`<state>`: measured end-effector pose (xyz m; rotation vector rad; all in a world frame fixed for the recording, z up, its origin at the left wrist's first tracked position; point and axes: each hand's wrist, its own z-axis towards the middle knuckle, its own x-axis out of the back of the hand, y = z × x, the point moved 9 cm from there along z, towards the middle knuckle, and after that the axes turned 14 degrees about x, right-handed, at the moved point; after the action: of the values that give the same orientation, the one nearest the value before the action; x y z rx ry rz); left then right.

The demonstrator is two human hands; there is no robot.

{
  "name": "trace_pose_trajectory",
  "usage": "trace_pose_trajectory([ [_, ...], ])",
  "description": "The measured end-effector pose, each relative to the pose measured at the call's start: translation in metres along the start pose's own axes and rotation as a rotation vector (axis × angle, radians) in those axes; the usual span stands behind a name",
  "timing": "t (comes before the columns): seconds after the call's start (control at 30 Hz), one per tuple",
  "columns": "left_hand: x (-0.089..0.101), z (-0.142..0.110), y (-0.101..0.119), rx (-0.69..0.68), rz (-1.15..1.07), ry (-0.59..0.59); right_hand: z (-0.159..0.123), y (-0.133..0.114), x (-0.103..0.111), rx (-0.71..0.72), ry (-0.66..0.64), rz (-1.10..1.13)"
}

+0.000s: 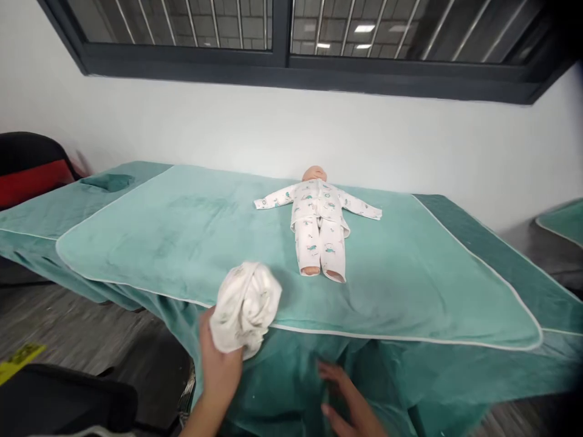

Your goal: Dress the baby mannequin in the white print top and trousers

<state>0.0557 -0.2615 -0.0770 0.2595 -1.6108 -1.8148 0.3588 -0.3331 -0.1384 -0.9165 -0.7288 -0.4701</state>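
Note:
My left hand [219, 364] grips a bunched white cloth with a faint print [248, 306], held up over the front edge of the bed. Its exact kind I cannot make out from the folds. My right hand [348, 400], slightly blurred, is low in front of the bed's hanging cover, fingers apart and holding nothing. Beyond both hands a baby doll [314, 173] lies on its back, head toward the wall. It wears a white printed top [317, 200] with arms spread out, and matching trousers [320, 246].
A green blanket with white piping [150, 224] covers the bed. At the left stands a black and red chair [34, 173]. A black object with a yellow tag [68, 400] is at the lower left. A dark-framed window [282, 57] is set in the white wall behind.

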Motion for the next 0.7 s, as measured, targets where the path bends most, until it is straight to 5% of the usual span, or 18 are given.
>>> trace_pose_trajectory([
  [0.07, -0.033, -0.006, 0.027, 0.032, -0.087, -0.135, 0.034, 0.004, -0.023, -0.213, 0.036, 0.653],
  [0.13, -0.054, -0.012, 0.046, 0.093, -0.173, -0.258, 0.08, -0.014, -0.025, -0.231, 0.19, 1.118],
  [0.27, -0.076, -0.028, 0.083, -0.048, -0.062, -0.447, 0.145, -0.046, -0.018, -0.284, 0.383, 1.44],
  [0.37, -0.075, -0.039, 0.101, -0.243, 0.086, -0.443, 0.162, -0.052, -0.005, -0.276, 0.445, 1.364],
  [0.47, -0.079, -0.051, 0.091, -0.261, 0.146, -0.53, 0.165, -0.031, 0.034, -0.242, 0.528, 1.098],
  [0.57, -0.082, -0.064, 0.058, -0.227, 0.23, -0.644, 0.162, 0.015, 0.111, -0.222, 0.637, 0.625],
  [0.7, -0.079, -0.071, 0.004, 0.01, 0.291, -0.703, 0.153, 0.081, 0.221, -0.209, 0.767, -0.085],
])
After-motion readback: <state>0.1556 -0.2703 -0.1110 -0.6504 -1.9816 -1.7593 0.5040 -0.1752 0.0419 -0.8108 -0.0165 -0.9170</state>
